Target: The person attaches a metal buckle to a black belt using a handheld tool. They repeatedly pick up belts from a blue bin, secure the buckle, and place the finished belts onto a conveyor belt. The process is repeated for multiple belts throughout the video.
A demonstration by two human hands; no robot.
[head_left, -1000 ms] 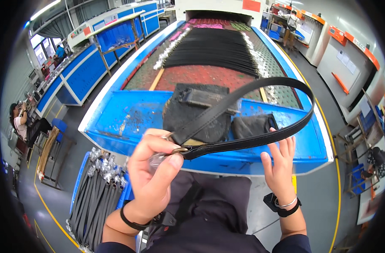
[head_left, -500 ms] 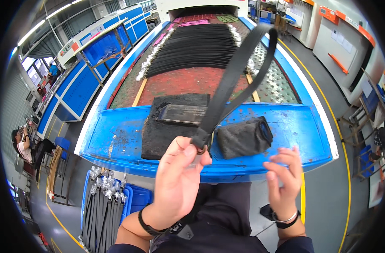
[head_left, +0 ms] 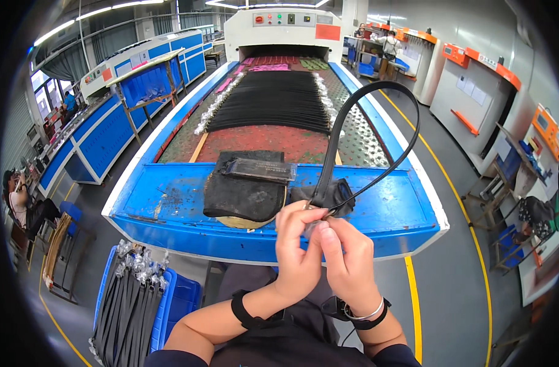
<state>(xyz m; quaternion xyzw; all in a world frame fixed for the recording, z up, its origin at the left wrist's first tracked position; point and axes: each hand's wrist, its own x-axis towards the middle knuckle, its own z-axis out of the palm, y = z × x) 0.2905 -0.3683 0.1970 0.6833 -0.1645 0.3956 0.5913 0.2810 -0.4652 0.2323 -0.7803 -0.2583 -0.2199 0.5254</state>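
A black belt (head_left: 329, 159) arches up in a loop above my hands and curves over to the right. Its buckle end is between my fingers, along with a bit of clear plastic wrap. My left hand (head_left: 296, 254) pinches the belt near the buckle. Beside it, my right hand (head_left: 351, 260) is closed, its thumb and fingers pressed on the same end; the fingers cover most of the buckle. Behind my hands, a folded black cloth (head_left: 302, 193) lies on the blue machine ledge (head_left: 163, 189). Left of it is a dark pad (head_left: 243, 199) with a flat dark strip-shaped piece (head_left: 261, 170) on top.
Many black belts with plastic-wrapped ends lie in a row (head_left: 267, 101) on the red conveyor bed (head_left: 255, 137). At lower left, more belts (head_left: 123, 306) hang over a blue crate (head_left: 185, 293). A seated person (head_left: 22, 205) is at far left. White cabinets (head_left: 469, 104) stand at right.
My right hand, open and apart before, has come in to meet my left hand at the buckle end. The belt loop has swung wider to the right. My view has tilted up.
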